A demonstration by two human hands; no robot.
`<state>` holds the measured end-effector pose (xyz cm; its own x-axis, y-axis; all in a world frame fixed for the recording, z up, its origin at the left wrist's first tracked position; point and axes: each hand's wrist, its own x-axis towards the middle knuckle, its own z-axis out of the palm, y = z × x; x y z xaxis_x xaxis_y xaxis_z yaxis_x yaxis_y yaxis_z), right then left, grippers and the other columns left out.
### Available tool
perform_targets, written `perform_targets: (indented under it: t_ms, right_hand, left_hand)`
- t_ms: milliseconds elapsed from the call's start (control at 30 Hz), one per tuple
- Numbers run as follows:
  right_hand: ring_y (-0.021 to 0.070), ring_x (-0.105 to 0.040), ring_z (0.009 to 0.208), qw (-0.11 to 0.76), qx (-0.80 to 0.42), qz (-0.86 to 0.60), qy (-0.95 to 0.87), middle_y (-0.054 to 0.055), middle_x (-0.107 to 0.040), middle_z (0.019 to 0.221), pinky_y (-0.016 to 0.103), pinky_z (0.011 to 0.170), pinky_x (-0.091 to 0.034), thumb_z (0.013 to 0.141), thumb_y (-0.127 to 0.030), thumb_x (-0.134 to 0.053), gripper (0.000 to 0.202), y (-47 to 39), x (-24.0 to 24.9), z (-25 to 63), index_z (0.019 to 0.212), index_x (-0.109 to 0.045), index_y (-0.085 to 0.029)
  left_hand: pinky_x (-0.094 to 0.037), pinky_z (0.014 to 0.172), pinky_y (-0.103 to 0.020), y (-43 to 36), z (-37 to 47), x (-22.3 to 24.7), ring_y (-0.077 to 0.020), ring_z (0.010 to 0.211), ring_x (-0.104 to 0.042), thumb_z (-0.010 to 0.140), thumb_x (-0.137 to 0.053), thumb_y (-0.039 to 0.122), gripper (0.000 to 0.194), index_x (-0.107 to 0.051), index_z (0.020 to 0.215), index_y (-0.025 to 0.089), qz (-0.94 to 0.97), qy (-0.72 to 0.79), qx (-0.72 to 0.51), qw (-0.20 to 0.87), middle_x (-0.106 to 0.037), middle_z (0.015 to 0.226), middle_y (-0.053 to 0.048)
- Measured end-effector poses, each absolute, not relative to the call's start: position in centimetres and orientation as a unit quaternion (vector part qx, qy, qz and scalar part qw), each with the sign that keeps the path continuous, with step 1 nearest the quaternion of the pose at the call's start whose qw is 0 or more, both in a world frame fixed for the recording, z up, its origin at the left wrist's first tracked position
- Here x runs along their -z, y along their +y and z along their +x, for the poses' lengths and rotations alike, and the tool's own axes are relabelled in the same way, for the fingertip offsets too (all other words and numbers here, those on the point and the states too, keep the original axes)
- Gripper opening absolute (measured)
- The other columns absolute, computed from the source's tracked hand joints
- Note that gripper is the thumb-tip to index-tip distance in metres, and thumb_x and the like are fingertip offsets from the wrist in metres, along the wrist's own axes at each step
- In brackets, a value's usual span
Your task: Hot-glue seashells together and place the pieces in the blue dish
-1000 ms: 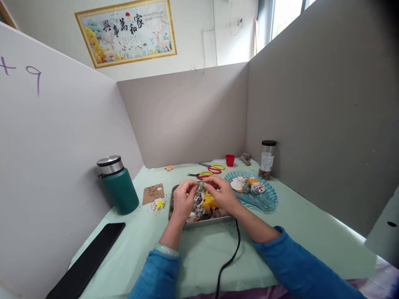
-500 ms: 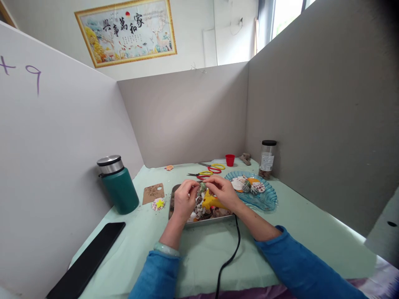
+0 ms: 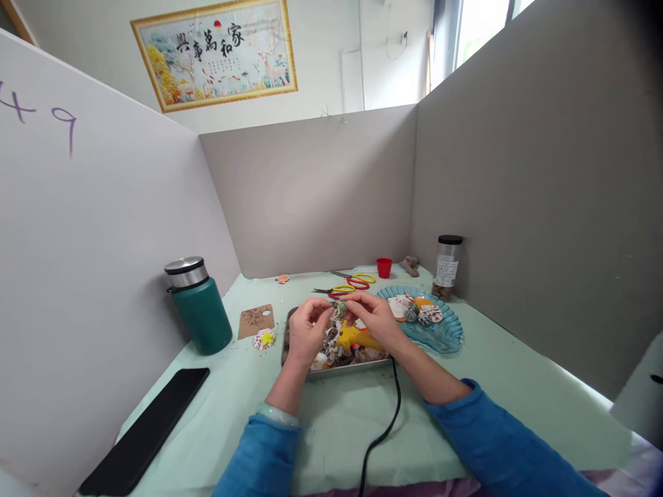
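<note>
My left hand (image 3: pixel 309 331) and my right hand (image 3: pixel 375 319) meet above a metal tray (image 3: pixel 347 371), fingertips pinched on either side of a small greenish piece (image 3: pixel 339 309). Shells and small stones (image 3: pixel 336 352) fill the tray below. A yellow glue gun (image 3: pixel 357 337) lies on them, partly under my right hand, with its black cord (image 3: pixel 382 435) running down toward the front of the table. What exactly the fingertips grip is too small to make out beyond its green colour.
A blue shell-shaped dish (image 3: pixel 440 338) with shells stands right of the tray. Scissors (image 3: pixel 342 290), a red cup (image 3: pixel 384 268) and a jar (image 3: pixel 446 268) are behind. Leftward are a brown card (image 3: pixel 255 322), a decorated shell (image 3: pixel 264 339), a green bottle (image 3: pixel 202 310) and a black case (image 3: pixel 150 428).
Both hands remain over the tray, and the green piece between them shows a little more. The whole view has shifted slightly.
</note>
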<state>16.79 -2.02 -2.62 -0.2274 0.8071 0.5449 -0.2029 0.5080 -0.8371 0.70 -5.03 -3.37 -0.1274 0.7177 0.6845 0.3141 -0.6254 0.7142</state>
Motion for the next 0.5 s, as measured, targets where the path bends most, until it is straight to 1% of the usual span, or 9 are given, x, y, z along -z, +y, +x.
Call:
perform_targets:
  t_ms: [133, 300, 400, 500]
  right_hand:
    - [0.0148, -0.062, 0.057, 0.577, -0.471, -0.223, -0.629, -0.001, -0.065, 0.062, 0.031, 0.061, -0.055, 0.080, -0.040, -0.063, 0.025, -1.9, 2.6, 16.9, 0.091, -0.069, -0.019]
    - [0.0174, -0.067, 0.066, 0.576, -0.507, -0.203, -0.608, 0.002, -0.070, 0.073, 0.035, 0.070, -0.058, 0.076, -0.039, -0.068, 0.025, -2.2, 2.3, 16.9, 0.091, -0.069, -0.020]
    - [0.0172, -0.068, 0.068, 0.566, -0.507, -0.197, -0.619, 0.003, -0.072, 0.082, 0.035, 0.073, -0.058, 0.077, -0.037, -0.067, 0.023, -2.2, 2.3, 16.8, 0.093, -0.068, -0.020]
    - [0.0164, -0.067, 0.066, 0.565, -0.483, -0.208, -0.636, 0.002, -0.071, 0.080, 0.034, 0.069, -0.057, 0.079, -0.035, -0.064, 0.021, -2.1, 2.6, 16.7, 0.092, -0.068, -0.020]
  left_hand:
    - [-0.046, 0.056, -0.023, -5.1, 0.8, 3.1, -0.0089, 0.054, -0.055, 0.078, -0.064, 0.039, 0.022, -0.059, 0.084, 0.018, 0.602, 0.410, -0.644, 0.233, -0.064, 0.077, -0.001]
    - [-0.049, 0.060, -0.026, -5.4, 1.0, 2.4, -0.0115, 0.057, -0.059, 0.071, -0.072, 0.039, 0.042, -0.058, 0.103, 0.017, 0.593, 0.404, -0.588, 0.374, -0.064, 0.070, 0.001]
    - [-0.049, 0.059, -0.026, -5.5, 1.0, 2.3, -0.0124, 0.057, -0.059, 0.068, -0.074, 0.038, 0.044, -0.060, 0.102, 0.016, 0.589, 0.393, -0.581, 0.402, -0.062, 0.064, 0.001]
    - [-0.049, 0.059, -0.027, -5.5, 0.9, 2.3, -0.0128, 0.058, -0.060, 0.068, -0.074, 0.038, 0.042, -0.059, 0.099, 0.016, 0.589, 0.392, -0.585, 0.396, -0.062, 0.065, 0.001]
